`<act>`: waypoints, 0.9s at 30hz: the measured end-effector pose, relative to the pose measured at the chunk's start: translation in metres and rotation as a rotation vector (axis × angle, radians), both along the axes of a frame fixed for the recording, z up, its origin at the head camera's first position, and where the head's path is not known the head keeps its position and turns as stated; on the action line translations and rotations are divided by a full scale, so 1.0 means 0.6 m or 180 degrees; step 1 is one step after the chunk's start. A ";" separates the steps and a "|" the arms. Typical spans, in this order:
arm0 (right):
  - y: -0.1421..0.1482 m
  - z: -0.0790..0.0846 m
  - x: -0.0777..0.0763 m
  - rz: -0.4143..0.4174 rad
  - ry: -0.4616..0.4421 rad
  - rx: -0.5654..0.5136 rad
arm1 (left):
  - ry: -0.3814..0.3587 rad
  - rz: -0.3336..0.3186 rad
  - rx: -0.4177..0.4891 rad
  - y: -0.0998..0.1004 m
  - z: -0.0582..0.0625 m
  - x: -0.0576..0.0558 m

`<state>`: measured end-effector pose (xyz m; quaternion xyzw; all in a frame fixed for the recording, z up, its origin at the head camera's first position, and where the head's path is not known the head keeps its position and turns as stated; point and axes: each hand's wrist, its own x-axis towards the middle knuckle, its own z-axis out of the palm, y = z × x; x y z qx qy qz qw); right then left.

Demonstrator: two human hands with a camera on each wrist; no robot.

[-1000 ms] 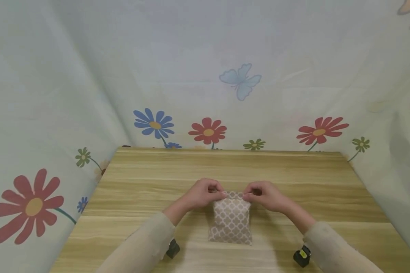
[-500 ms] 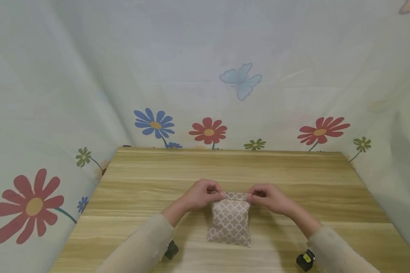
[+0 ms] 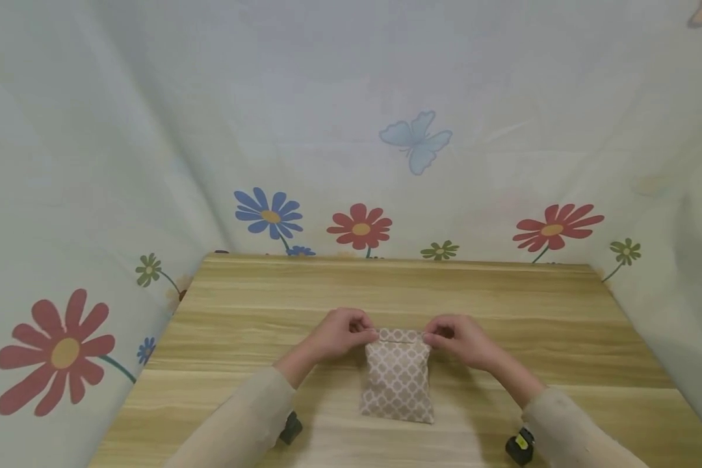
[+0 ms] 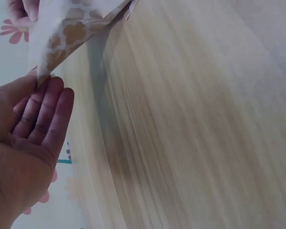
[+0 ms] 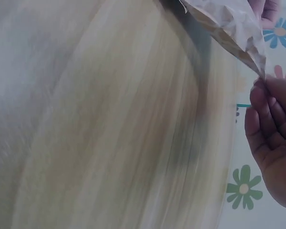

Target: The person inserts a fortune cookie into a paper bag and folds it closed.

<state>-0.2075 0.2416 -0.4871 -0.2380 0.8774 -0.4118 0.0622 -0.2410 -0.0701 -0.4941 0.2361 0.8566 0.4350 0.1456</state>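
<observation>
A small beige pouch (image 3: 398, 383) with a white lattice pattern is at the near middle of the table, its top edge toward the far side. A seam runs across it just below the top. My left hand (image 3: 342, 335) pinches the top left corner between thumb and forefinger. At the opposite top corner, my right hand (image 3: 462, 339) has the same kind of pinch. Both wrist views show the pouch (image 4: 74, 33) slanting down to a point in the fingertips, its underside (image 5: 229, 28) creased. The inside of the pouch is hidden.
The wood-grain table (image 3: 269, 286) extends around the pouch to a far edge. Behind and beside it hangs a pale cloth (image 3: 304, 130) printed with flowers and a butterfly. Small black devices (image 3: 519, 447) sit beneath both wrists.
The fingertips have moved slightly apart along the pouch's top edge, so more of that edge shows and it looks flatter. Both hands keep their pinch. The whole view shifts a little.
</observation>
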 end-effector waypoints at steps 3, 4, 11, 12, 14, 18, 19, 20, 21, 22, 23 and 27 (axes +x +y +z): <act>-0.003 -0.004 -0.008 0.0044 0.0163 0.0142 | 0.0099 -0.0032 -0.0090 0.002 -0.003 -0.006; -0.004 -0.005 -0.011 0.0039 0.0209 0.0190 | 0.0133 -0.0039 -0.0129 0.003 -0.004 -0.009; -0.013 -0.020 -0.025 0.0018 0.0407 0.0420 | 0.0482 -0.0125 -0.0592 0.010 -0.007 -0.020; -0.014 -0.022 -0.027 0.0025 0.0419 0.0448 | 0.0534 -0.0147 -0.0649 0.010 -0.007 -0.021; -0.016 -0.025 -0.029 0.0027 0.0434 0.0482 | 0.0629 -0.0175 -0.0754 0.012 -0.009 -0.023; -0.017 -0.027 -0.032 0.0016 0.0471 0.0527 | 0.0735 -0.0167 -0.0840 0.014 -0.012 -0.026; -0.017 -0.026 -0.033 0.0011 0.0470 0.0526 | 0.0741 -0.0150 -0.0855 0.014 -0.012 -0.026; -0.017 -0.026 -0.033 -0.0007 0.0459 0.0526 | 0.0736 -0.0127 -0.0860 0.014 -0.012 -0.026; -0.017 -0.025 -0.032 -0.0014 0.0444 0.0513 | 0.0717 -0.0102 -0.0866 0.014 -0.011 -0.026; -0.016 -0.024 -0.031 -0.0037 0.0412 0.0502 | 0.0709 -0.0075 -0.0877 0.013 -0.010 -0.025; -0.015 -0.023 -0.030 -0.0045 0.0389 0.0482 | 0.0691 -0.0048 -0.0883 0.012 -0.009 -0.024; -0.007 -0.018 -0.027 -0.0078 0.0280 0.0444 | 0.0667 0.0041 -0.0928 0.008 -0.005 -0.022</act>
